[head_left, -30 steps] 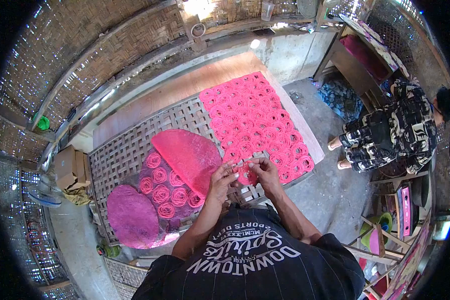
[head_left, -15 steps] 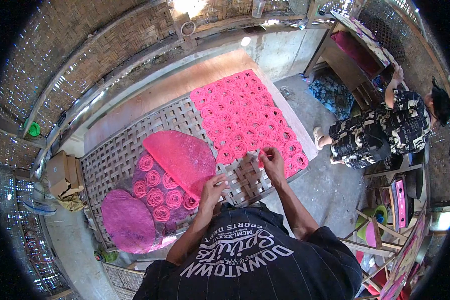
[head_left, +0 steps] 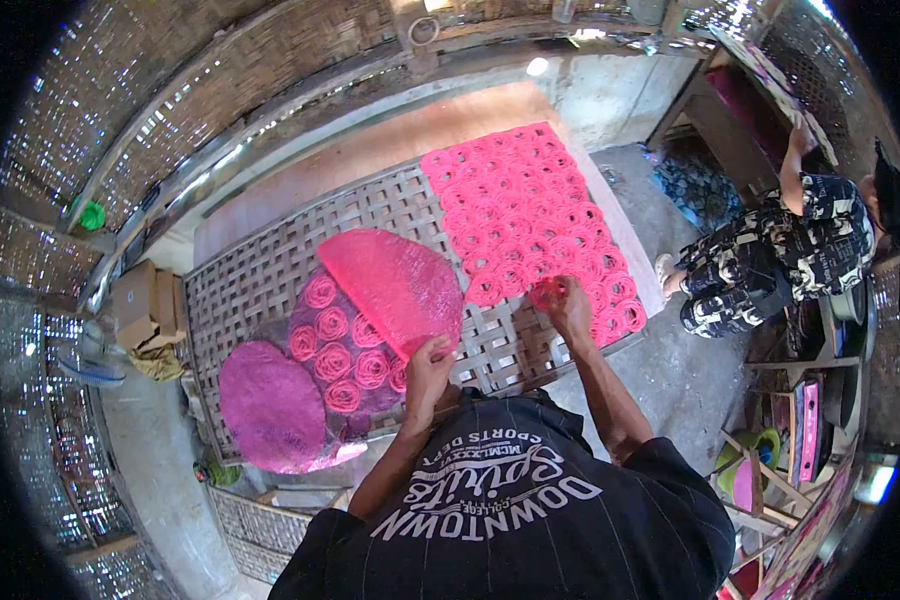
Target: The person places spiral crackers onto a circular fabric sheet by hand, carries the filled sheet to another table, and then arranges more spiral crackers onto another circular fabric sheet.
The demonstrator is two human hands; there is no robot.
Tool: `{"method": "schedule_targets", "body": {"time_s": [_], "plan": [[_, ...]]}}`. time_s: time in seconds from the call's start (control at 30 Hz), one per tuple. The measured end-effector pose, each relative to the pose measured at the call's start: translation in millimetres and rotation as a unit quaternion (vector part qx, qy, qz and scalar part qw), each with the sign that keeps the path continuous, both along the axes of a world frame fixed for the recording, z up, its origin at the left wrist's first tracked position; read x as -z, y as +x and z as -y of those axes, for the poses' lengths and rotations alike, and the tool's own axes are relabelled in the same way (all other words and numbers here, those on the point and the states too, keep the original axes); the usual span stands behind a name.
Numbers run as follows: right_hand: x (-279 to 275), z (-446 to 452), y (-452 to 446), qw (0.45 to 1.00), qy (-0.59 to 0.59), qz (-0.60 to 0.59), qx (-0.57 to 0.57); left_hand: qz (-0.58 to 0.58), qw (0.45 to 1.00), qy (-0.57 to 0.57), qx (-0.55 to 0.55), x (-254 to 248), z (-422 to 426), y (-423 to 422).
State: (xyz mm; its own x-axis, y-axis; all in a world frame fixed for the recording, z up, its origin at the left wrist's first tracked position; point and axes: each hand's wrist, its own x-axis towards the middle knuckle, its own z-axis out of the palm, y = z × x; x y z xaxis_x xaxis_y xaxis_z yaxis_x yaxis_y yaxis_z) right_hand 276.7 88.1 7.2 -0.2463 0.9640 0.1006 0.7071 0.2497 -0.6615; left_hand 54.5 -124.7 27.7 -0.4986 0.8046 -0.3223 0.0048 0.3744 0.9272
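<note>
Pink lacy coils (head_left: 520,200) cover the right part of a woven lattice rack (head_left: 260,280). At the near edge of these rows, my right hand (head_left: 567,305) pinches one pink coil (head_left: 545,294). My left hand (head_left: 431,372) is by the lower edge of a folded pink translucent sheet (head_left: 400,280), its fingers bent; whether it grips the sheet is unclear. Left of the fold, several pink coils (head_left: 332,359) lie on a purple sheet (head_left: 303,310). A round purple sheet (head_left: 270,405) lies at the rack's left corner.
At the right, a person (head_left: 790,245) in a black-and-white patterned outfit sits near a wooden cabinet (head_left: 715,120). Cardboard boxes (head_left: 148,308) stand left of the rack. A green basin (head_left: 760,450) and wooden frames are at the lower right.
Both hands were together at a coil; they have parted. My right hand has carried a coil right to the rows, and my left hand has moved to the folded sheet. The other person's arm is raised.
</note>
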Motion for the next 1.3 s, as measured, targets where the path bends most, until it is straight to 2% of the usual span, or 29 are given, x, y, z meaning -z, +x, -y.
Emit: {"method": "schedule_targets", "body": {"time_s": [0.03, 0.13, 0.23, 0.27, 0.33, 0.37, 0.43, 0.5, 0.57, 0.6, 0.7, 0.77, 0.83, 0.87, 0.93, 1.0, 1.13, 1.2, 1.27, 1.3], "plan": [[-1.6, 0.8, 0.2, 0.999, 0.032, 0.017, -0.016, -0.100, 0.995, 0.006, 0.006, 12.7, 7.4, -1.1], [9.1, -0.4, 4.0, 0.993, 0.073, 0.093, -0.012, -0.363, 0.931, 0.000, 0.046, -16.8, 4.8, 1.0], [3.2, 3.7, 4.5, 0.988, 0.113, 0.101, 0.001, -0.468, 0.883, -0.011, 0.017, -40.6, -0.5, 11.7], [-1.9, 6.6, 3.4, 0.988, 0.124, 0.094, 0.008, -0.471, 0.880, -0.029, 0.056, -31.2, 3.4, 8.4], [-10.8, 16.9, 0.0, 0.985, 0.161, 0.065, 0.011, -0.489, 0.868, -0.056, 0.062, -17.9, 7.9, 4.0], [-11.0, 21.3, -2.0, 0.989, 0.134, 0.068, 0.011, -0.498, 0.862, -0.069, 0.065, -15.7, 9.7, 2.1], [-9.8, 30.4, -3.3, 0.994, 0.077, 0.078, 0.013, -0.481, 0.874, -0.045, 0.057, -12.6, 15.3, -2.3], [-10.4, 40.4, -5.3, 0.996, 0.078, 0.035, -0.004, -0.485, 0.873, -0.026, 0.053, -1.7, 18.7, -10.4], [-12.8, 46.0, -9.3, 0.998, 0.065, 0.012, -0.015, -0.457, 0.890, 0.003, -0.008, 1.1, 17.7, -15.8], [-19.6, 50.6, -10.7, 1.000, 0.018, -0.004, -0.008, -0.441, 0.897, 0.018, -0.037, 0.5, 16.1, -18.3], [-32.3, 55.5, -14.3, 0.999, -0.008, -0.049, -0.016, -0.267, 0.934, 0.096, -0.216, -13.0, 3.9, -38.4], [-29.0, 52.8, -13.8, 0.997, -0.028, -0.076, -0.018, -0.164, 0.936, 0.022, -0.309, -48.7, 10.2, -61.8], [-28.2, 49.9, -12.8, 0.994, -0.044, -0.094, -0.021, -0.078, 0.900, 0.058, -0.425, -68.2, 17.6, -92.7], [-29.8, 48.9, -13.4, 0.993, -0.052, -0.100, -0.024, -0.047, 0.861, 0.130, -0.490, -70.9, 21.4, -108.9], [-29.4, 45.2, -15.4, 0.989, -0.043, -0.133, -0.049, 0.010, 0.748, 0.273, -0.605, -74.9, 39.7, -141.3], [-35.8, 43.5, -18.4, 0.987, -0.060, -0.135, -0.059, 0.015, 0.744, 0.306, -0.593, -75.4, 79.2, -174.0], [-29.9, 43.7, -22.8, 0.985, -0.056, -0.136, -0.092, 0.039, 0.698, 0.319, -0.640, -67.7, 166.1, -216.0], [-17.0, 41.8, -19.8, 0.987, -0.018, -0.113, -0.117, 0.031, 0.671, 0.322, -0.667, -44.1, 210.4, -233.0], [-20.7, 45.1, -23.7, 0.984, -0.063, -0.114, -0.117, 0.022, 0.659, 0.344, -0.668, -12.5, 254.8, -248.0], [-25.0, 48.6, -25.9, 0.983, -0.086, -0.114, -0.115, 0.030, 0.619, 0.328, -0.713, -11.3, 265.5, -246.4]]}}
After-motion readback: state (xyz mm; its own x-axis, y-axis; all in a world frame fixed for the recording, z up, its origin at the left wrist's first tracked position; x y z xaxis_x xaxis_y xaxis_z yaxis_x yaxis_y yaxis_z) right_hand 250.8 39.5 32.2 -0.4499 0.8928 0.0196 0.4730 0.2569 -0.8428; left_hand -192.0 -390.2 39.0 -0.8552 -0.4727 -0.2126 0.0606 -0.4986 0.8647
